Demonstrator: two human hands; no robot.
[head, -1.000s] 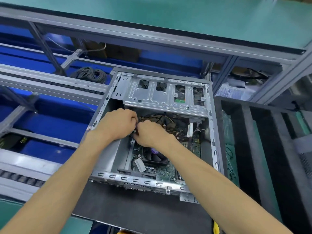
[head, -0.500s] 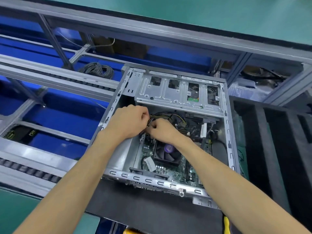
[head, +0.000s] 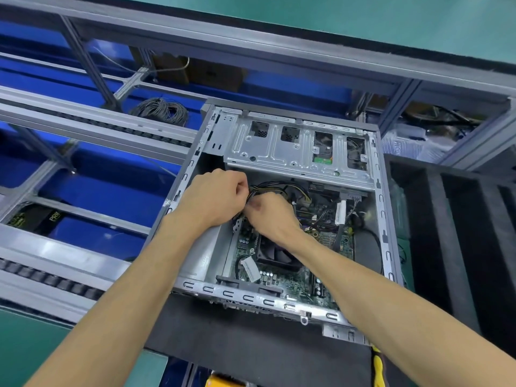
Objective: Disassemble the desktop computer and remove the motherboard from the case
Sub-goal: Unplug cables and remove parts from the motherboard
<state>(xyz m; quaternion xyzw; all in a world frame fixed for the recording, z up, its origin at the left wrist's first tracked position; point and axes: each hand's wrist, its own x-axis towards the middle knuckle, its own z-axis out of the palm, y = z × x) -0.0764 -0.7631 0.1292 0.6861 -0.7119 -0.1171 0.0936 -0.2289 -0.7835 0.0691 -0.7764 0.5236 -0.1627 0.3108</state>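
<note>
An open grey desktop case lies on a black mat. Its green motherboard sits at the bottom, with a black CPU fan partly under my right forearm. A bundle of yellow and black power cables runs across the case's upper middle. My left hand is curled round the bundle's left end. My right hand meets it there, fingers pinching the same cable end; the connector itself is hidden between the two hands. A silver drive cage spans the far side of the case.
A dark slotted foam rack stands right of the case. Blue bins and grey conveyor rails fill the left, with a coil of grey wire behind. A yellow tool handle lies at the mat's near right corner.
Both hands stay together at the cable end and have lifted slightly toward the drive cage. The camera has shifted, so the case sits further right and lower in view.
</note>
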